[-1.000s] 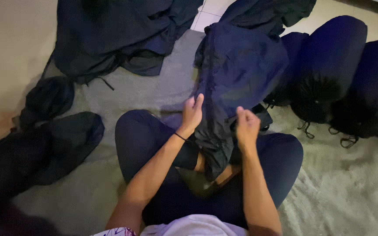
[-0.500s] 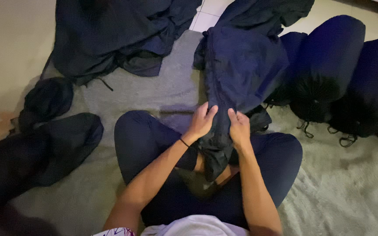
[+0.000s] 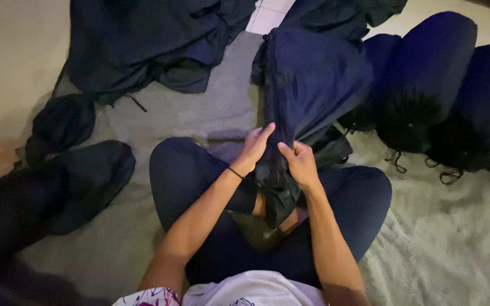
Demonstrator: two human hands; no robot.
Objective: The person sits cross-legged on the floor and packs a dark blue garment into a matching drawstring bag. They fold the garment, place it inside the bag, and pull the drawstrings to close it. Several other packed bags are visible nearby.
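Both hands have drawn closer together since a moment ago, gathering the cloth into a tighter bunch over the lap. The left hand (image 3: 254, 146) grips the dark navy garment (image 3: 313, 79) from its left side, fingers curled into the fabric, a thin black band around that wrist. The right hand (image 3: 298, 161) pinches the same bunched fabric just beside it, thumb pointing toward the left hand, so the two are almost touching. The garment runs from the person's crossed legs, where its narrow gathered end hangs down between the knees, up and away across the grey blanket (image 3: 199, 113), spreading wider at the far end. The person sits cross-legged in dark trousers on that blanket. To the right, a row of stuffed dark blue drawstring sacks (image 3: 426, 73) lies side by side, cords trailing onto the pale shaggy rug (image 3: 455, 243). At the upper left sits a heap of loose dark cloth (image 3: 143, 45), and at the far left another dark bundle (image 3: 58, 187) rests near the knee
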